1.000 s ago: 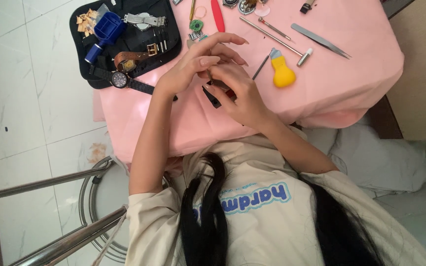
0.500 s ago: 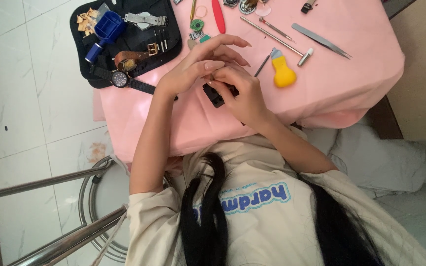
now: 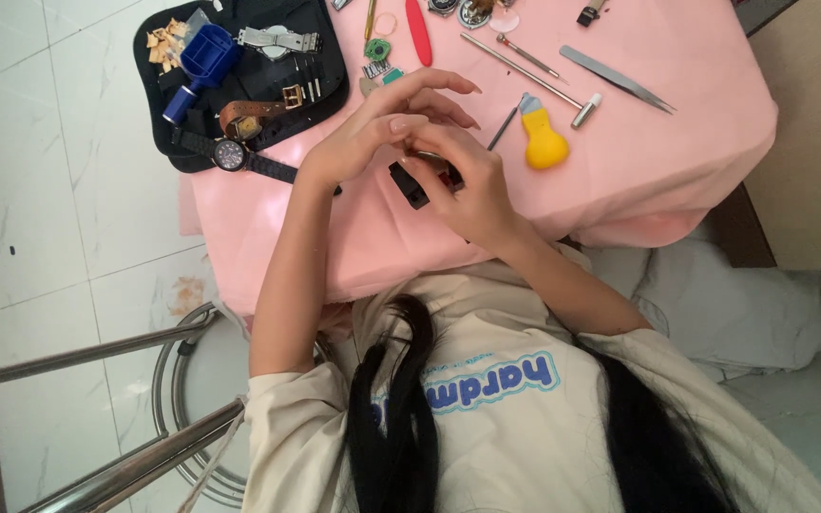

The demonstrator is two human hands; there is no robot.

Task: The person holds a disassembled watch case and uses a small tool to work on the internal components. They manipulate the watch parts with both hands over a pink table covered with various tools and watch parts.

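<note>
Compared with the frame half a second back, little is changing: both hands are staying together over the middle of the pink table (image 3: 677, 161), near its front edge, and the small black part (image 3: 409, 183) is sitting between them as before. The left fingers are looking slightly more spread, and the tools are not moving.

The left hand (image 3: 372, 133) is reaching in from the front-left, forearm running straight up from the elbow, wrist bent toward the right. Its fingers (image 3: 448, 81) are fanning out loosely above the work, while thumb and forefinger are pinching down at a small item that is too hidden to identify. The right hand (image 3: 472, 190) is coming in from the front-right with the wrist cocked; its fingers are curling around the black part, gripping it from the right side with the thumb on top. A trace of red is showing under the right fingers; what it is cannot be told.

The yellow bulb-handled tool (image 3: 544, 144) is lying just right of the hands. Tweezers (image 3: 617, 78) and a thin metal rod (image 3: 525, 71) are lying toward the far right edge. The black tray (image 3: 168, 142) is occupying the far left corner, carrying a blue tool (image 3: 203, 62), a brown strap (image 3: 258, 112) and a black wristwatch (image 3: 230, 154) at its near edge.
</note>
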